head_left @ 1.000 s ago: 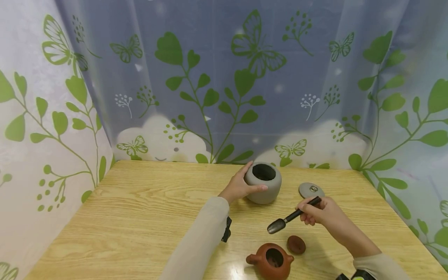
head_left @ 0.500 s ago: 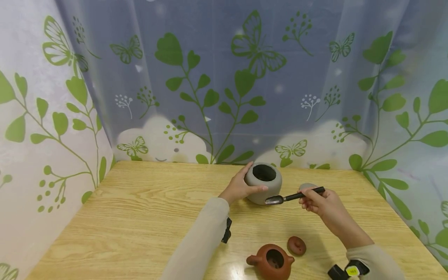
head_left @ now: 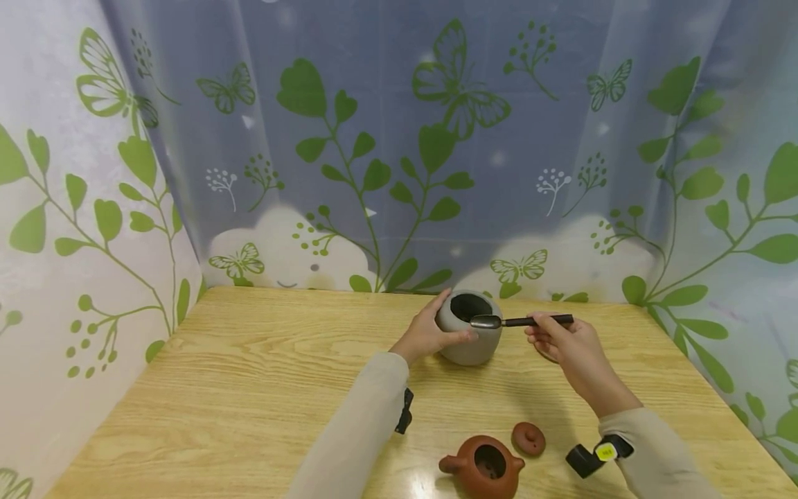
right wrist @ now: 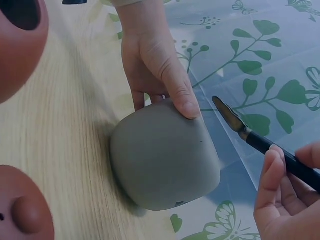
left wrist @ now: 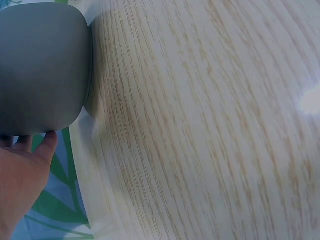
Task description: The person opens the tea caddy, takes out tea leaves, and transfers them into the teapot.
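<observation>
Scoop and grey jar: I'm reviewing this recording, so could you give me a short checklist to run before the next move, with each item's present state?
1. Grey jar steadied: ok, the left hand grips its side.
2. Jar mouth uncovered: ok, it is open.
3. Scoop held: ok, the right hand pinches its handle.
4. Scoop inside the jar: not ok, the right wrist view shows a gap between them.
5. Scoop empty: cannot tell; neither view shows its bowl clearly enough.
6. Reddish-brown teapot open: ok, its lid lies beside it.
</observation>
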Demonstrator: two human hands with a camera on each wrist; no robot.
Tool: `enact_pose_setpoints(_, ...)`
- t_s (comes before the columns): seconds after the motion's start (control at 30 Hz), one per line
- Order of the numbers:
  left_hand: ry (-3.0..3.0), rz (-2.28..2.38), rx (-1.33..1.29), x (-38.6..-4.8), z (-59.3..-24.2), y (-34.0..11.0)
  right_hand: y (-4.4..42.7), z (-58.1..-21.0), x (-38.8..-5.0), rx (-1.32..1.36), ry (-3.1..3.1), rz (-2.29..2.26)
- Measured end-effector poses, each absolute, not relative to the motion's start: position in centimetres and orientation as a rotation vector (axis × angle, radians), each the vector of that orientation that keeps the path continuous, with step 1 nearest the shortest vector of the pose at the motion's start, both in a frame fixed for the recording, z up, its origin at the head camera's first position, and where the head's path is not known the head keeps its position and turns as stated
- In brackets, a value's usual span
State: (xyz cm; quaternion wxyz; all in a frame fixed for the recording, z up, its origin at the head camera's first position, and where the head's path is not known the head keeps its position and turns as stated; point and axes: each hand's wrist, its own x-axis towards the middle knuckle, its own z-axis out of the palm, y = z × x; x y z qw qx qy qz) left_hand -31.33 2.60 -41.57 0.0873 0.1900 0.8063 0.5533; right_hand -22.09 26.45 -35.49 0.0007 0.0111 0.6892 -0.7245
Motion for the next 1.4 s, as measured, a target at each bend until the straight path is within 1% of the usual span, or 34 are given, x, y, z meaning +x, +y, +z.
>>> enact_pose_setpoints(0.33,2.404,1.645,0.552,-31.4,-41.8,2.7,25.2,-36.1,-24.8,0.083,2.299,-2.255)
enact_pose_setpoints(0.7,2.388,1.656,0.543,-31.4,-41.6,2.6,24.1,-37.2,-27.4,0.087,2.701,-1.931)
enact_pose_setpoints(0.83,2.381,1.659,0.540,-31.3,-41.5,2.6,23.7,-37.5,-27.9,0.024,2.883,-1.747)
enact_pose_setpoints(1.07,2.375,1.661,0.567,-31.3,-41.6,2.6,23.2,-38.1,-28.2,-0.236,3.211,-1.359)
enact_pose_setpoints(1.17,2.372,1.664,0.570,-31.2,-41.5,2.6,23.1,-38.2,-28.3,-0.340,3.275,-1.264)
enact_pose_setpoints(1.4,2.361,1.675,0.546,-31.2,-41.6,2.5,22.6,-37.8,-28.5,-0.374,3.262,-1.106)
